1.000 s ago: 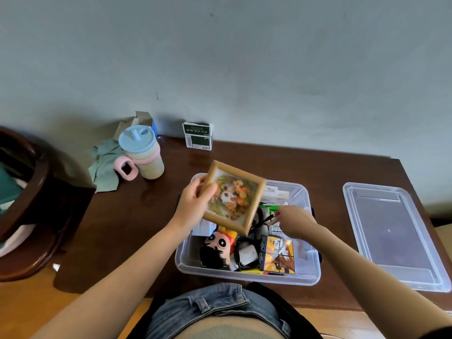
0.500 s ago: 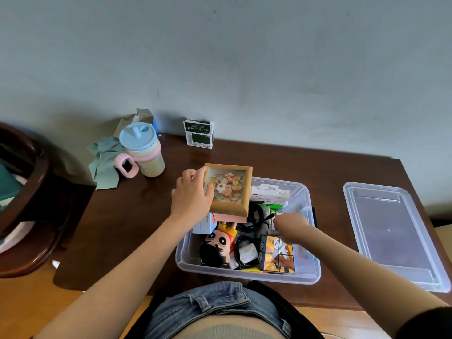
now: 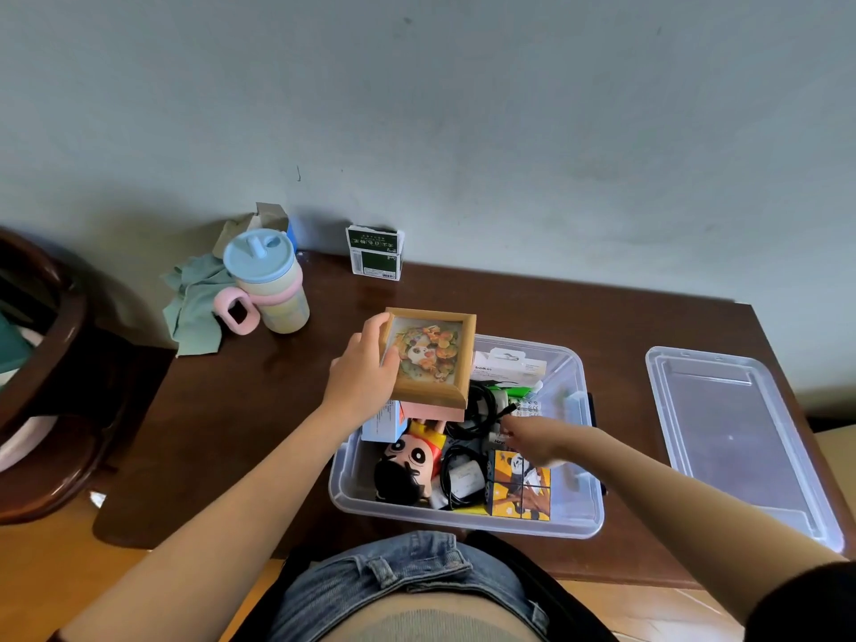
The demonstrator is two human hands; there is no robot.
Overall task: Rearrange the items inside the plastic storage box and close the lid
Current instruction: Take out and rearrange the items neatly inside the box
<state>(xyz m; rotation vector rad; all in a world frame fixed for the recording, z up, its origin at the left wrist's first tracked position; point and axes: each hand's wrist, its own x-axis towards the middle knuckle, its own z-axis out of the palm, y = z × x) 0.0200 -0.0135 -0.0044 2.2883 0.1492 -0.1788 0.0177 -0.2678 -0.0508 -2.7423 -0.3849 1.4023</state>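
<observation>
Dark wooden table (image 3: 509,308) against a pale wall. On it, clear plastic storage box (image 3: 581,525), open and crowded; lid (image 3: 736,437) flat to its right, apart. Left hand (image 3: 363,375) clasped on picture frame (image 3: 428,356), upright over box's far-left corner. Right hand (image 3: 532,440) down among black cables (image 3: 479,407); grip hidden, cannot tell.

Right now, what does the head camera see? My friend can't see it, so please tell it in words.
The left hand holds a framed picture over a clear box of toys and cables on a brown table, while the right hand reaches inside. The lid lies to the right, a cup to the left.
</observation>
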